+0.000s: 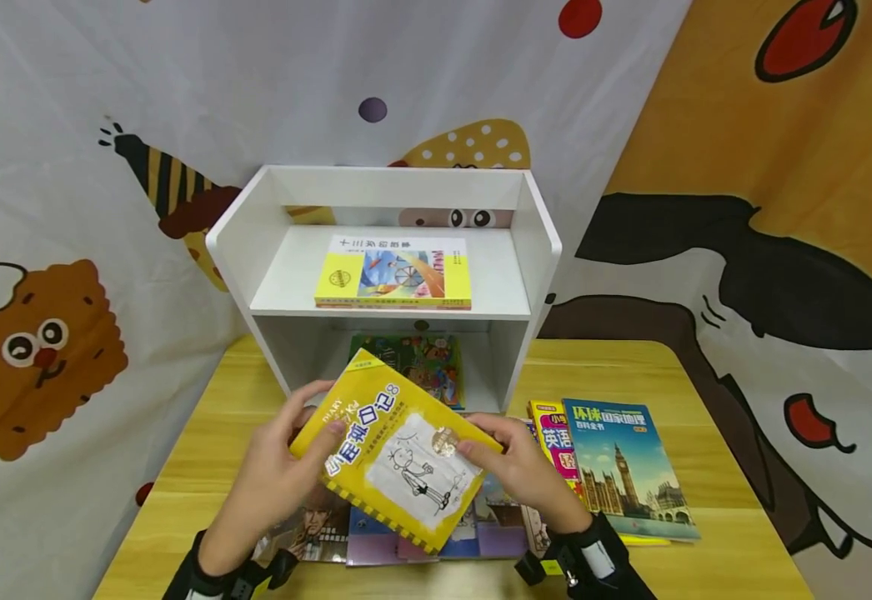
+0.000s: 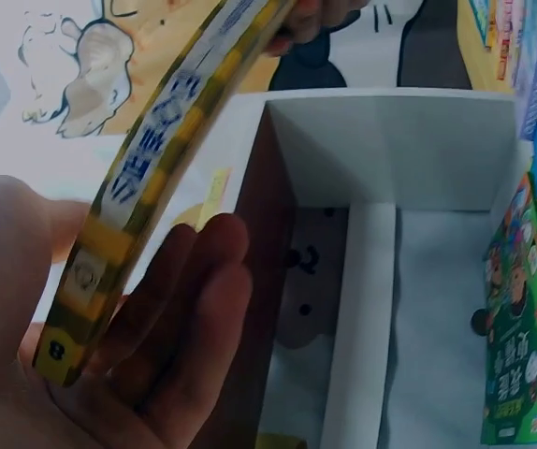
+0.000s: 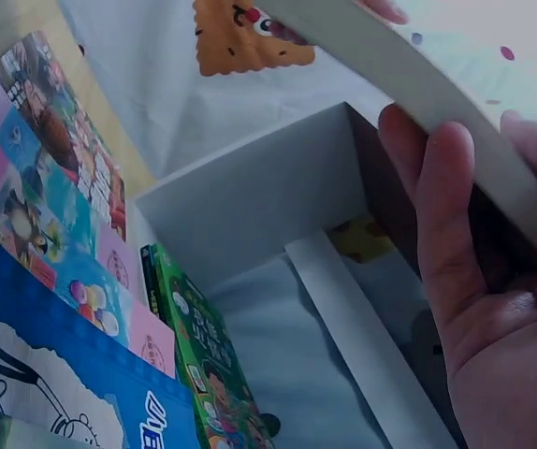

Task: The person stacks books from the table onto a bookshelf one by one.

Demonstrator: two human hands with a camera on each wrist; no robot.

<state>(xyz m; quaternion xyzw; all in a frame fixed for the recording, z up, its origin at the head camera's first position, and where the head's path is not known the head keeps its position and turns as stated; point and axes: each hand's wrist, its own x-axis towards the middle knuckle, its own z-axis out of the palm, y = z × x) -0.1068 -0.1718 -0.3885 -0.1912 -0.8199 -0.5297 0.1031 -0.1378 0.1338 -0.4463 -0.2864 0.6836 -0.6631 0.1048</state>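
A yellow book with a cartoon figure on its cover is held tilted in front of the white shelf. My left hand grips its left side, thumb on the cover and fingers behind. On the right edge, my right hand pinches it, thumb also on the cover. The left wrist view shows the striped spine between thumb and fingers. Pale page edges run past the right hand in the right wrist view. Beneath the held book, several books lie on the table, partly hidden.
The white two-tier shelf stands at the back of the wooden table. Yellow-and-white books lie stacked on its upper level, and a green book on the lower one. At right, a blue travel-cover book overlaps a yellow-and-pink book.
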